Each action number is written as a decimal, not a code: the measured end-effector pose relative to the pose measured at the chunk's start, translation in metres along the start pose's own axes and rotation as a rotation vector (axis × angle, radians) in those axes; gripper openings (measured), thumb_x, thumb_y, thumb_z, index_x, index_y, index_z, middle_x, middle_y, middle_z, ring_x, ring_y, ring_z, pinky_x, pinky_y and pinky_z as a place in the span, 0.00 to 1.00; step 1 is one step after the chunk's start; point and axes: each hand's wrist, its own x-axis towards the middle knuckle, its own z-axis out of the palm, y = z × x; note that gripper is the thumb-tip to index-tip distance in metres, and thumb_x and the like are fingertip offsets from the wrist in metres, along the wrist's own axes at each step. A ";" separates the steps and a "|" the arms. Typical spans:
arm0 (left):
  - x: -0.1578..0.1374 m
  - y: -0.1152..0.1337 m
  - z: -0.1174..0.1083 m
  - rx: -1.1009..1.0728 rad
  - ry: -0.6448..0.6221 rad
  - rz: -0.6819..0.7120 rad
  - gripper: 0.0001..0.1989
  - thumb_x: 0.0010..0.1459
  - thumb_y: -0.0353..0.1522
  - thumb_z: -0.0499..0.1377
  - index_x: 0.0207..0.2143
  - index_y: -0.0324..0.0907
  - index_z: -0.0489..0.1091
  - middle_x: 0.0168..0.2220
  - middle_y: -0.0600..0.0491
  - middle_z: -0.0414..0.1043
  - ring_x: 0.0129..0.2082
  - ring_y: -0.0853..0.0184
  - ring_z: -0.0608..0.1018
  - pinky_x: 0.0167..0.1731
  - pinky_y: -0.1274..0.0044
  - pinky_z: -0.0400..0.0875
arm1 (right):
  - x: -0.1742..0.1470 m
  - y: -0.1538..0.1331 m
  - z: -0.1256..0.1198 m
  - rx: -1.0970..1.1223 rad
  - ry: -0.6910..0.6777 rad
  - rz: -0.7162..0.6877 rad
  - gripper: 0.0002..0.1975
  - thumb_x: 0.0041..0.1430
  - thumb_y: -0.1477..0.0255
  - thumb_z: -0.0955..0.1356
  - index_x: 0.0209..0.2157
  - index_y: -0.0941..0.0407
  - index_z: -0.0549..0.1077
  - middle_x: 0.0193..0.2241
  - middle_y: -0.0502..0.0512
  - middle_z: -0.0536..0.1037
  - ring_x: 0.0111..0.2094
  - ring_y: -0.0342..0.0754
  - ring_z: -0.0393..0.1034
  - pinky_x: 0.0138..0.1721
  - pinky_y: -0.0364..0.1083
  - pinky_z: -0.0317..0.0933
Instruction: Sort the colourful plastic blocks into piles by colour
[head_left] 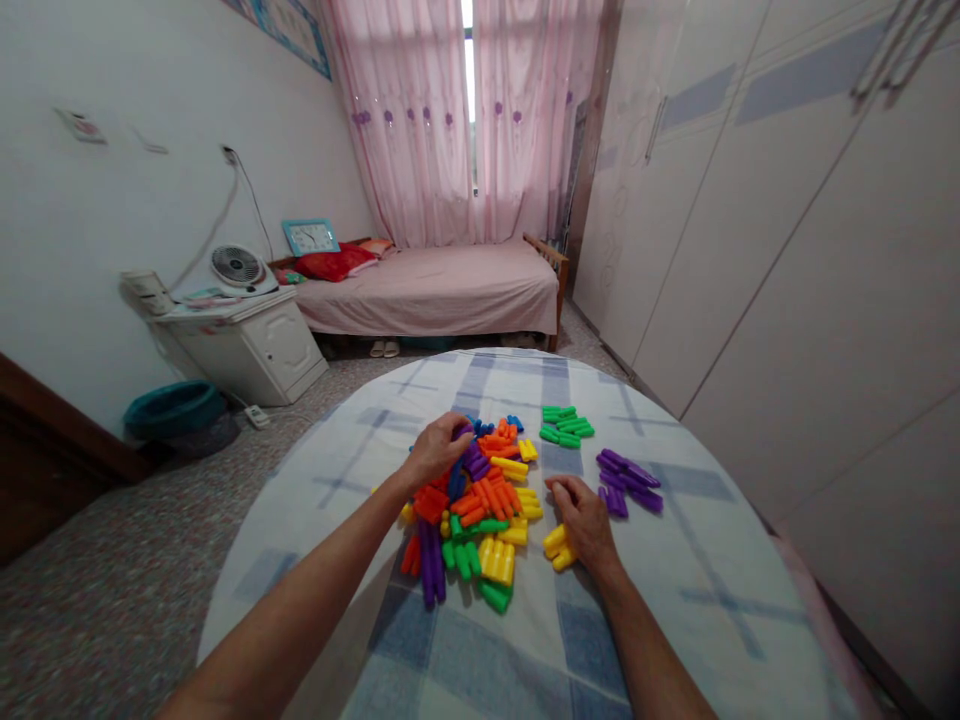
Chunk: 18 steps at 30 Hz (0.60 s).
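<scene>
Green blocks & purple blocks sit in own groups on the bench, prob. kept apart by colour; the mixed pile lies between the arms, easy to reach; the L hand pinches a purple piece at the pile's back left; the R hand bends over yellow blocks just beside it (can't tell if it grips any).
</scene>
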 end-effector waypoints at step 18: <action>-0.015 0.037 0.007 0.305 -0.172 -0.127 0.18 0.47 0.34 0.59 0.44 0.45 0.65 0.42 0.51 0.71 0.39 0.63 0.74 0.34 0.76 0.66 | 0.001 0.002 0.000 0.015 -0.008 -0.023 0.15 0.56 0.65 0.59 0.33 0.57 0.74 0.34 0.55 0.77 0.36 0.48 0.71 0.39 0.47 0.63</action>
